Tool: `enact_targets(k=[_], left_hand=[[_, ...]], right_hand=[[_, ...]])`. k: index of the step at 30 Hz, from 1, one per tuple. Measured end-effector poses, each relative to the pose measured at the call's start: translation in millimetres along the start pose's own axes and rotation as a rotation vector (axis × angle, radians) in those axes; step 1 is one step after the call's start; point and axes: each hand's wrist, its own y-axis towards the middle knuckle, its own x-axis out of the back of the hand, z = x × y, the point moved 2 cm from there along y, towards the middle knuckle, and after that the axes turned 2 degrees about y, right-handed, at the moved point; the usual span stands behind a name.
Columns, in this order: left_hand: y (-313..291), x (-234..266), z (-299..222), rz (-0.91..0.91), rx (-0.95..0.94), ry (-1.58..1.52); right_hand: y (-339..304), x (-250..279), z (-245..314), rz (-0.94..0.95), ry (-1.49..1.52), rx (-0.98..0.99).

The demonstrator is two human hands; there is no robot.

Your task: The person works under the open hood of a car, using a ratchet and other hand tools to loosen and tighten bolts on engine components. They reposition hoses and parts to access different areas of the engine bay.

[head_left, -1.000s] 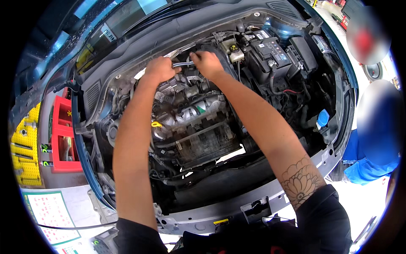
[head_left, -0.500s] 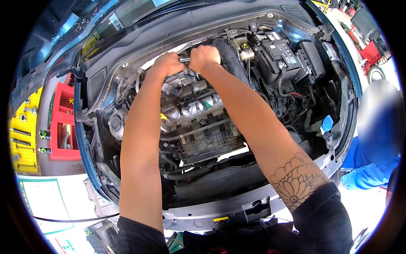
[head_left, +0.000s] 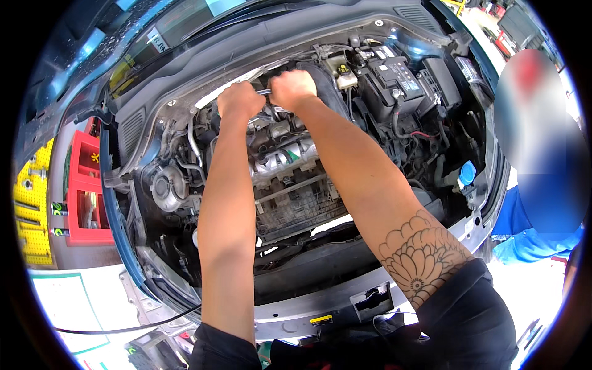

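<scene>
I lean over an open car engine bay (head_left: 290,185). My left hand (head_left: 239,100) and my right hand (head_left: 292,87) are both closed around a slim metal tool handle (head_left: 264,92) that runs between them, at the back of the engine near the firewall. Only a short silver piece of the handle shows between the two fists; its working end is hidden under my hands. Below my hands lies the grey engine top with its silver manifold (head_left: 290,157).
A black battery (head_left: 385,77) and a fluid reservoir with a yellow cap (head_left: 343,73) sit at the back right. A blue cap (head_left: 468,174) is at the right edge. A person in blue stands right (head_left: 530,228). A red tool tray (head_left: 83,185) is at left.
My two fists have stayed on the handle and moved closer together than a second ago. My view has shifted slightly, so my arms sit further right in the picture.
</scene>
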Motion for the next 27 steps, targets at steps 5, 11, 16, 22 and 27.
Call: enact_targets(k=[5,11,16,22,27], left_hand=[[-3,-1,1,-0.032,0.011,-0.022],[-2,-7,-1,-0.052,0.027,-0.011],[0,-6,3,-0.032,0.028,-0.013],[-3,-6,-1,-0.046,0.048,-0.007],[-2,-8,-4,-0.090,0.045,0.002]], right_hand=[[0,-4,1,-0.013,0.026,0.048],[-10,3,-1,-0.007,-0.005,0.075],[-8,6,0,-0.015,0.006,0.134],[-9,4,-5,-0.004,0.011,0.176],[-10,9,-8,-0.029,0.000,0.185]])
